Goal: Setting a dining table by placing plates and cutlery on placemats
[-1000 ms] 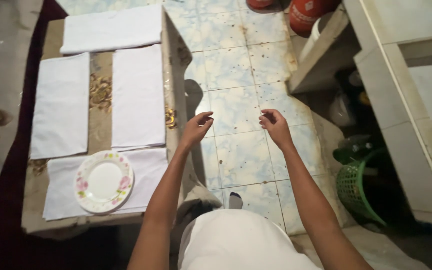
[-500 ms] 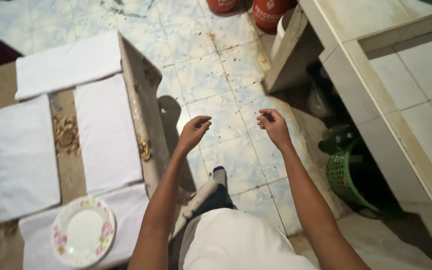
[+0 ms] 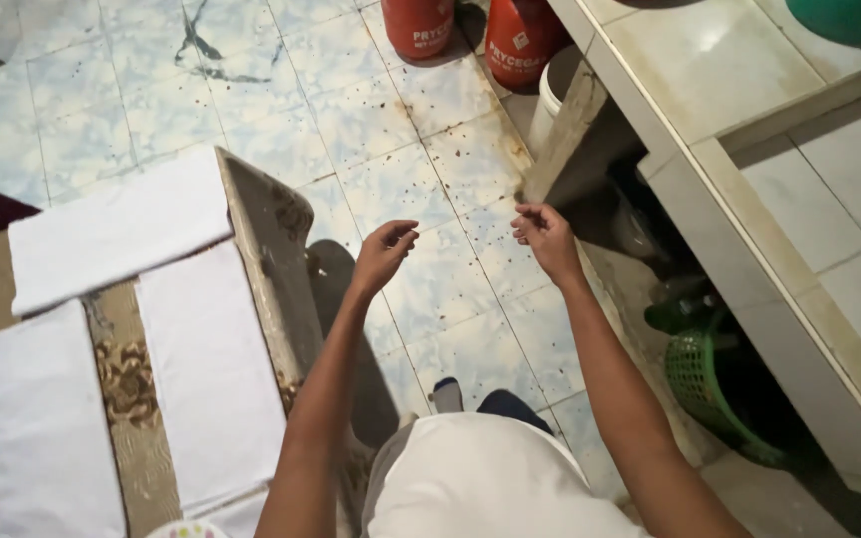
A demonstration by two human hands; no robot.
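Both hands were up in front of me over the tiled floor [image 3: 430, 149], holding nothing. My left hand [image 3: 386, 251] had its fingers loosely curled, thumb near the fingertips but nothing pinched. My right hand [image 3: 546, 234] was about the same: half-curled and slack, with an empty palm. They were near each other but not touching.

Nearest thing to the left hand was the wooden table [image 3: 273, 264], just beside and below it on my left. Three white cloths lay flat on it: the far cloth [image 3: 117, 229] crosswise, the middle cloth [image 3: 211, 369] and the left cloth [image 3: 42, 428] lengthwise w/ bare wood between them. A bit of a flowered plate [image 3: 186, 530] showed at the bottom edge.

To my right was the tiled counter [image 3: 749, 199], w/ a green basket [image 3: 705, 384] tucked under it. Two red gas cylinders [image 3: 520, 40] stood well ahead.

My read: this was a between-moves moment, w/ no grip on anything. Any work on the cloths would've meant turning left and dropping the hands to table height — both were free for it.
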